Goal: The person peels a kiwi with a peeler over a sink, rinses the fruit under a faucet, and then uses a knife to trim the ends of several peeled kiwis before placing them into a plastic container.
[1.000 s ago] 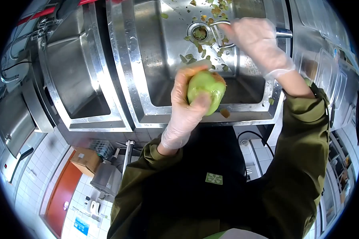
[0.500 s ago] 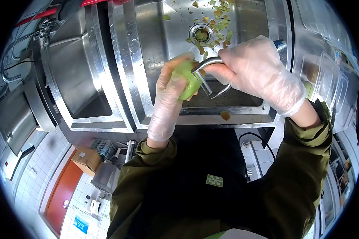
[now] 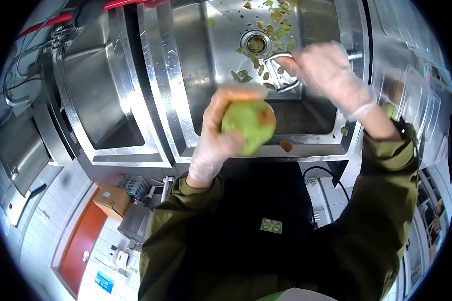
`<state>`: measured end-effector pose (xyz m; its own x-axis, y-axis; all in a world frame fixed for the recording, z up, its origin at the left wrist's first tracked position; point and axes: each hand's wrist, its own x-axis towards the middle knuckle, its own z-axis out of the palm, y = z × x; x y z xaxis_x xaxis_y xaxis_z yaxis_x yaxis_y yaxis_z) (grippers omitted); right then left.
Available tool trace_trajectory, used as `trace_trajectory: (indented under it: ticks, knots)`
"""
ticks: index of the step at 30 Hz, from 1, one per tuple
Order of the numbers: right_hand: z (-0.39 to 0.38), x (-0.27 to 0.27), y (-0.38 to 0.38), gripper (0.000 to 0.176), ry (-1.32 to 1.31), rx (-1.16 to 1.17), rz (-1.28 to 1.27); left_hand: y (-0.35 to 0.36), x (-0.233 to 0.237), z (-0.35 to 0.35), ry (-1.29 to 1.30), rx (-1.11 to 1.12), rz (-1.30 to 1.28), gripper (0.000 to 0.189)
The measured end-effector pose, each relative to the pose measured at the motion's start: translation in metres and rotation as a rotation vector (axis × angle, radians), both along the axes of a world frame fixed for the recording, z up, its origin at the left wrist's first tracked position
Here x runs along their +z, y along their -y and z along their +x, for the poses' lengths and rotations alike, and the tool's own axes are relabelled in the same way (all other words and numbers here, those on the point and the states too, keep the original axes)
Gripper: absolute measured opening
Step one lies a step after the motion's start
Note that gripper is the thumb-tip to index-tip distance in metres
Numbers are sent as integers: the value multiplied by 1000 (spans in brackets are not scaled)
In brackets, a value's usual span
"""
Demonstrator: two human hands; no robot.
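My left hand [image 3: 217,131], in a clear glove, is wrapped round a round green fruit [image 3: 247,125] with a brownish patch on its right side. The fruit is over the near edge of the sink [image 3: 221,65]. To its upper right, my gloved right hand [image 3: 326,72] grips a metal peeler [image 3: 281,72] over the basin, apart from the fruit. Peelings [image 3: 281,25] lie round the drain [image 3: 256,44] and towards the back of the basin. Motion blurs both hands slightly.
A brown scrap [image 3: 286,146] rests on the sink's front rim. Another basin [image 3: 103,95] is at the left. Clear plastic containers [image 3: 417,108] stand at the right. A cardboard box [image 3: 112,201] is at the lower left.
The fruit has come nearer my body and turned, showing the brownish patch. My right hand and the peeler have moved up and away from it. More peelings lie left of the peeler.
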<state>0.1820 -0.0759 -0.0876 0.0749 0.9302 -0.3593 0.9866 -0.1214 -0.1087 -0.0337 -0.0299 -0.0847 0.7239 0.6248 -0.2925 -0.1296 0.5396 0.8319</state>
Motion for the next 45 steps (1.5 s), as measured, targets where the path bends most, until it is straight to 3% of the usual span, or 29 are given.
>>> trace_trajectory:
  ticks: [2,3,6,8,11,16,19,21,25,28,31,35,38,45]
  knots:
    - [-1,6,3,52,-119,-104,-16,-12,4,1,-2,-72,-206,74]
    - [0,13,6,53,-169,-163,-20,-16,6,0,-49,-108,-174,68]
    - [-7,23,27,49,-937,-613,-82,-23,12,-6,-22,-103,-235,68]
    - [-32,41,37,41,-1476,-821,-78,-22,13,-5,53,-62,-293,58]
    - [-69,46,42,32,-1598,-788,64,-6,28,9,-35,127,-428,49]
    - [-79,71,40,30,-1607,-1036,176,2,56,22,-70,41,-139,45]
    - [-72,79,34,33,-1288,-935,179,2,68,23,-159,-10,107,39]
    - [-72,95,33,37,-1265,-972,155,-2,74,24,-253,-89,231,38]
    - [-64,97,36,50,-1381,-927,78,-10,87,22,-154,-131,3,40]
    - [-68,109,42,51,-988,-734,349,-10,79,22,-9,-42,-169,44]
    - [-59,122,48,47,-210,-297,427,-3,71,27,13,78,-234,47]
    - [-59,133,50,47,-38,-142,554,8,80,34,-4,156,-239,47]
    - [-61,144,47,39,-21,-140,552,15,85,38,-39,218,-177,46]
    - [-60,144,51,41,42,-133,600,29,93,41,-100,297,-40,41]
